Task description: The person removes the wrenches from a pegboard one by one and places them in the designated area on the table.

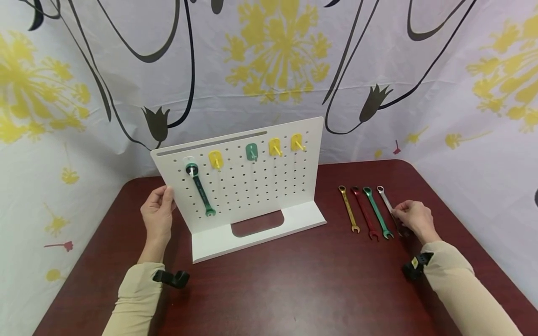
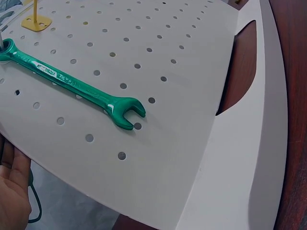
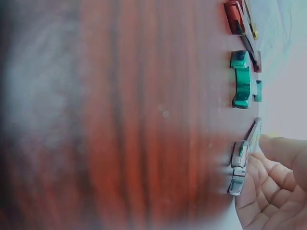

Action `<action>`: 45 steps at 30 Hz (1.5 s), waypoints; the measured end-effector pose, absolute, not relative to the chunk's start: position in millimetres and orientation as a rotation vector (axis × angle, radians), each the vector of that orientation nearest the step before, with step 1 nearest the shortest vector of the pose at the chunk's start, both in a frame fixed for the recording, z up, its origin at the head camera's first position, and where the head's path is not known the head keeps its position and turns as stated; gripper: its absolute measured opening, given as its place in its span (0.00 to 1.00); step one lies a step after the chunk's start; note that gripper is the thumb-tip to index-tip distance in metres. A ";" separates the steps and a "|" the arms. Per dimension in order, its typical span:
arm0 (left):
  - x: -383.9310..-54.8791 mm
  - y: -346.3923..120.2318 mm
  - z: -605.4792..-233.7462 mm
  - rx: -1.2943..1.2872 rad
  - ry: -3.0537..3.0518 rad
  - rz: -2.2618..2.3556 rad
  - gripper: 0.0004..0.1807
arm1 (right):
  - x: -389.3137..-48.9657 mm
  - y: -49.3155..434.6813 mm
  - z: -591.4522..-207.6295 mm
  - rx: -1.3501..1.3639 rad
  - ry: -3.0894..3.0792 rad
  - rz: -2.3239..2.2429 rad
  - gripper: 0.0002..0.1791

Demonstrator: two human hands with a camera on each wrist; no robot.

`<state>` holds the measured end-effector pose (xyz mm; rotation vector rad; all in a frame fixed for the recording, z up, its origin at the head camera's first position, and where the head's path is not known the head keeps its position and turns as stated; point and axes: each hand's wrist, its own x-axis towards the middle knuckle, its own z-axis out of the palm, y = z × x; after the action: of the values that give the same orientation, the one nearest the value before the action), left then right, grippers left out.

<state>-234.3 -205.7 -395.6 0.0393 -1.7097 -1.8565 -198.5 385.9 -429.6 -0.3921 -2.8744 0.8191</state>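
A white pegboard stand (image 1: 252,186) stands upright on the table. At its left edge my left hand (image 1: 158,210) holds the panel between thumb and fingers; part of that hand (image 2: 13,184) shows in the left wrist view. A dark green wrench (image 1: 201,190) hangs by its ring end from a white hook near that edge. Over at the right, my right hand (image 1: 414,218) pinches a silver wrench (image 1: 384,199) lying on the table. In the right wrist view its open end (image 3: 238,167) sits by the fingers. Left of it lie a green wrench (image 1: 377,212), a red wrench (image 1: 364,212) and a gold wrench (image 1: 349,207).
Along the board's upper part are three yellow hooks (image 1: 275,147) and a green hook (image 1: 251,152) with nothing hanging on them. The dark red table (image 1: 311,284) extends in front of the stand. Patterned white cloth (image 1: 269,60) hangs behind and beside the table.
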 end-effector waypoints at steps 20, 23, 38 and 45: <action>-234.9 -206.5 -394.5 0.034 -1.739 -1.837 0.03 | -208.2 312.6 -399.3 -0.085 -2.511 1.159 0.15; -235.2 -206.9 -395.0 0.039 -1.755 -1.825 0.03 | -212.0 293.7 -397.4 -0.017 -2.469 1.242 0.13; -235.8 -205.6 -395.1 0.054 -1.749 -1.837 0.01 | -201.1 191.6 -369.0 0.200 -2.357 1.463 0.08; -235.8 -206.5 -396.4 0.050 -1.744 -1.845 0.02 | -208.6 154.1 -381.3 0.282 -2.308 1.559 0.07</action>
<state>-235.8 -206.5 -396.4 0.0504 -1.7444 -1.8451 -208.6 154.1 -381.3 0.2821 -2.3085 1.5595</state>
